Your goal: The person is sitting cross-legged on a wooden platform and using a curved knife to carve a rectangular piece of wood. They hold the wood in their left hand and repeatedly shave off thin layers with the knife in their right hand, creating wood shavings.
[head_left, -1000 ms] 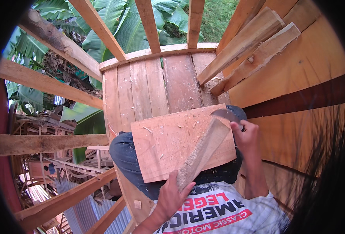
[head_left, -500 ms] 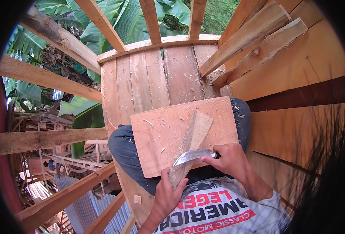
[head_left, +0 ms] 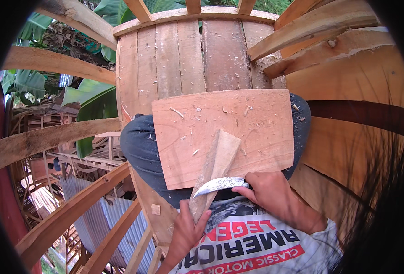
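A flat wooden board (head_left: 229, 107) lies across my crossed legs. Over its near edge slants a tapered piece of wood (head_left: 222, 153), its far end resting on the board. My left hand (head_left: 190, 226) is closed round the near end of that piece, close to my shirt. In my right hand (head_left: 270, 189) is a knife with a curved blade (head_left: 220, 185); my fingers cover most of its handle. The blade lies across the wood piece, just beyond my left hand, with its tip pointing left.
Wood shavings (head_left: 176, 112) are scattered on the board and plank floor (head_left: 165, 59). Wooden slats (head_left: 55, 137) rail the left side. Two rough timbers (head_left: 311, 29) lean at the far right by plank walling (head_left: 352, 77). A small wood block (head_left: 155, 209) sits left of me.
The view has tipped, so the board and legs appear higher and larger. The knife has shifted slightly toward me along the wood piece. Both hands keep their hold.
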The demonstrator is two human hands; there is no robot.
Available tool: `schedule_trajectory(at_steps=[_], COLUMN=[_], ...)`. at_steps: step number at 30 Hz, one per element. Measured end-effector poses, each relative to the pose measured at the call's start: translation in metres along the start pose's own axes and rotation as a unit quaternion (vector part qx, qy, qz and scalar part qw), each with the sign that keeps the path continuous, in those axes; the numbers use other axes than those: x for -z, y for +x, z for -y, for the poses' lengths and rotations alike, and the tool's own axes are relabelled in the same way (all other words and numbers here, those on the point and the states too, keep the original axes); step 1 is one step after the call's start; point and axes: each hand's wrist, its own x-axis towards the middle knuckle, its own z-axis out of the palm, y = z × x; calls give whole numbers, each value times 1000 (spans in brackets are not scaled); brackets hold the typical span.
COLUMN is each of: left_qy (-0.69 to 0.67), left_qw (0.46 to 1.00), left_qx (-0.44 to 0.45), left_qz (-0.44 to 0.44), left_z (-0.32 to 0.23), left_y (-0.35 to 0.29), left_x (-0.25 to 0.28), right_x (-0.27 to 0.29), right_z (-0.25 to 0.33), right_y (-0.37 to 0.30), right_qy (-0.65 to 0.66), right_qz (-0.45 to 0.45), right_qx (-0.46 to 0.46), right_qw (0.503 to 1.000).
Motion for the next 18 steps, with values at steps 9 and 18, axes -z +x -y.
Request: schedule_trajectory(at_steps=[9, 18], left_qy=[-3, -30], left_qw=[998, 995], left_qx=[54, 68], left_qz=[29, 60], left_z=[0, -6], left_y=[-4, 1], left_x=[-2, -2], right_x=[35, 1], right_z=[-53, -15], right_y=[22, -7], right_qy=[-152, -39], right_qz=[-174, -112], right_qx=[-215, 1], right_qw=[949, 993])
